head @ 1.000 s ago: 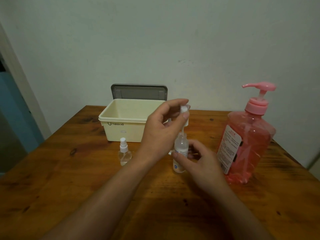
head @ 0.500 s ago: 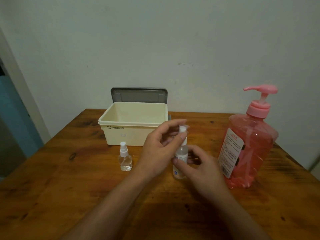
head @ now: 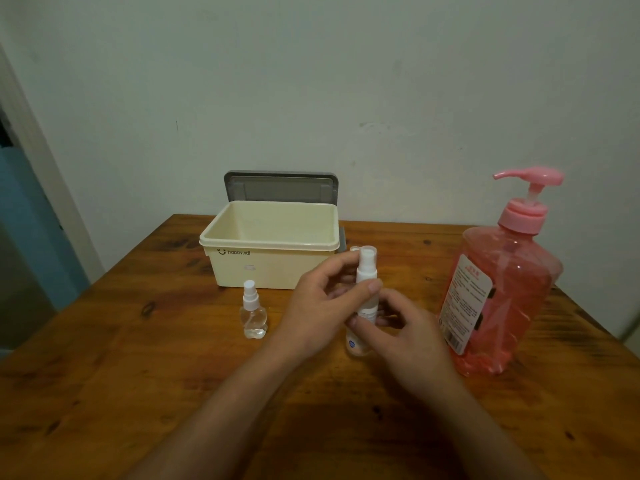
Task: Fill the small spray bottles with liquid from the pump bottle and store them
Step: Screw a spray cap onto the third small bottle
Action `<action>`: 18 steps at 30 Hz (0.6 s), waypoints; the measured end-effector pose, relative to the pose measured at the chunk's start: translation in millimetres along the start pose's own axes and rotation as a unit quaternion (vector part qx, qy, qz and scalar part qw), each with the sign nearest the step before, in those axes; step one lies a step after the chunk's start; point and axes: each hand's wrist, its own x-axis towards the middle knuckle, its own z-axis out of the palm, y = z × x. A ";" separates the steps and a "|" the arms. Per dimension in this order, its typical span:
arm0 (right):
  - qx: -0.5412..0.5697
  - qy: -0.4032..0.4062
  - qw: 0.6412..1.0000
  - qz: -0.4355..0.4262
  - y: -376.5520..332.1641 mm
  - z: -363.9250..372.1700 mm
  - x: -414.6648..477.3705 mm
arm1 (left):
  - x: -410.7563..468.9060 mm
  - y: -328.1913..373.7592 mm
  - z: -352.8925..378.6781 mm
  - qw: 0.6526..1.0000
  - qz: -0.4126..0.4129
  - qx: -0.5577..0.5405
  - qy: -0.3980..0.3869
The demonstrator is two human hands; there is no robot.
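A small clear spray bottle (head: 364,306) with a white spray head stands on the wooden table (head: 138,375) at the centre. My left hand (head: 318,306) pinches its white collar just below the nozzle. My right hand (head: 405,334) grips the bottle's body from the right. A second small spray bottle (head: 254,315), rounder, with clear liquid and a white nozzle, stands free to the left. The big pink pump bottle (head: 498,282) full of pink liquid stands at the right, untouched.
A cream plastic box (head: 270,258) sits open behind the bottles, and its grey lid (head: 280,185) leans against the wall. A doorway and blue surface show at the far left. The table's right edge runs past the pump bottle.
My left hand has brought the white spray head down from above the bottle onto its neck. My right hand has kept hold of the body.
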 end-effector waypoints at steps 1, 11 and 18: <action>-0.001 -0.002 1.000 0.001 0.5 -0.4 -0.3 | -0.2 -1.0 -1.1 1.000 -0.004 -0.002 -0.002; 0.000 -0.010 1.000 -0.005 0.0 0.7 0.3 | -0.5 6.8 1.3 1.000 -0.001 -0.014 -0.002; 0.010 -0.008 1.000 -0.001 4.1 0.0 0.8 | -0.4 3.8 -7.0 0.999 -0.015 -0.013 -0.030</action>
